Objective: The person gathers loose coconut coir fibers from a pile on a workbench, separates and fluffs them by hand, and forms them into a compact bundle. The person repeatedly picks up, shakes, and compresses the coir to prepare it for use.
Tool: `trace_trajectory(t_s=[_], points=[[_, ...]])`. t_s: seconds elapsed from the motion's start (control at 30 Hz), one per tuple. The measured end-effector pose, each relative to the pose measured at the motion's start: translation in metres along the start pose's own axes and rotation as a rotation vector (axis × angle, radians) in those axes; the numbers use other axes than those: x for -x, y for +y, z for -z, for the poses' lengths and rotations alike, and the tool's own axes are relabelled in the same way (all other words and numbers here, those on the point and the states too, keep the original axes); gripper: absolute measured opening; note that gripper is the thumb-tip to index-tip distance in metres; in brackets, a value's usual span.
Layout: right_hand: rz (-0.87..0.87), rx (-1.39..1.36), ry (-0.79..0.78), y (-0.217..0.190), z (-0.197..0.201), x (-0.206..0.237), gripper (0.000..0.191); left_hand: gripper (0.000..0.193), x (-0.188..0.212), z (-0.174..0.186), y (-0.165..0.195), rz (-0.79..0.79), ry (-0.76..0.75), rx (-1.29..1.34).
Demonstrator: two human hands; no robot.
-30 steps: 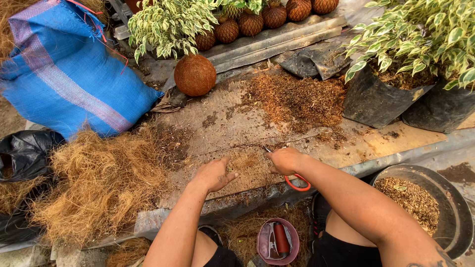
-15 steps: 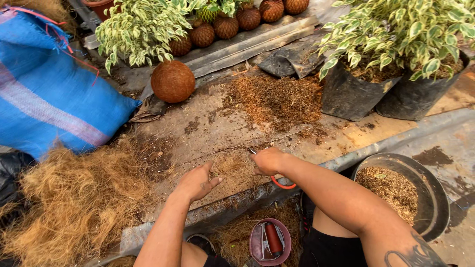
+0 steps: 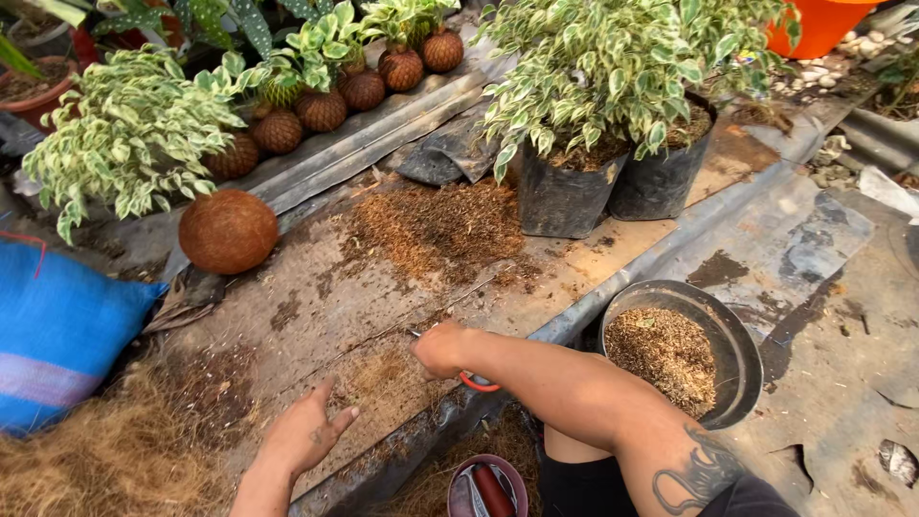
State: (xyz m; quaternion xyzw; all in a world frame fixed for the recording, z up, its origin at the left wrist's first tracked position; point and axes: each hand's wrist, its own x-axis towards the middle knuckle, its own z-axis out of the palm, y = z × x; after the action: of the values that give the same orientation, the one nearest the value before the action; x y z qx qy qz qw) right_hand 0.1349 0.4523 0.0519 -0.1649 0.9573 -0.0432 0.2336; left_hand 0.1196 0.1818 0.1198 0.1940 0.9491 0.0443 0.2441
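My right hand (image 3: 438,350) grips red-handled scissors (image 3: 471,380) over a thin mat of coconut fibre (image 3: 388,383) on the worn work board (image 3: 287,306). The blades point left past my fist. My left hand (image 3: 308,429) lies flat with fingers spread on the board, just left of the fibre mat, holding nothing. A large heap of loose brown fibre (image 3: 105,460) lies to the left of that hand.
A round fibre ball (image 3: 228,231) rests on the board's far left. A chopped fibre pile (image 3: 436,225), two black bagged plants (image 3: 613,182), a black basin of chopped fibre (image 3: 675,349), a blue sack (image 3: 57,325) and a small tool tub (image 3: 483,488) surround me.
The view has swung right and down, so things drift left in frame. My left hand slid back off the fibre mat toward me. My right hand stays on the scissors.
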Motion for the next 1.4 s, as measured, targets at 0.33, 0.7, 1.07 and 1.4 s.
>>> trace_trajectory(t_s=[0.33, 0.7, 1.07, 1.4], points=[[0.032, -0.010, 0.032, 0.015, -0.005, -0.016, 0.055, 0.079, 0.003, 0.014, 0.010, 0.002, 0.015, 0.050], [-0.047, 0.033, -0.051, 0.019, 0.012, -0.029, 0.064, 0.067, -0.021, 0.009, -0.012, -0.087, 0.093, 0.049], [-0.085, 0.060, -0.110, 0.000, 0.043, -0.018, 0.064, 0.076, -0.024, 0.018, -0.012, -0.022, -0.026, 0.081], [-0.105, 0.054, -0.120, 0.007, 0.037, -0.026, 0.067, 0.074, -0.027, 0.020, -0.014, -0.048, -0.013, 0.047]])
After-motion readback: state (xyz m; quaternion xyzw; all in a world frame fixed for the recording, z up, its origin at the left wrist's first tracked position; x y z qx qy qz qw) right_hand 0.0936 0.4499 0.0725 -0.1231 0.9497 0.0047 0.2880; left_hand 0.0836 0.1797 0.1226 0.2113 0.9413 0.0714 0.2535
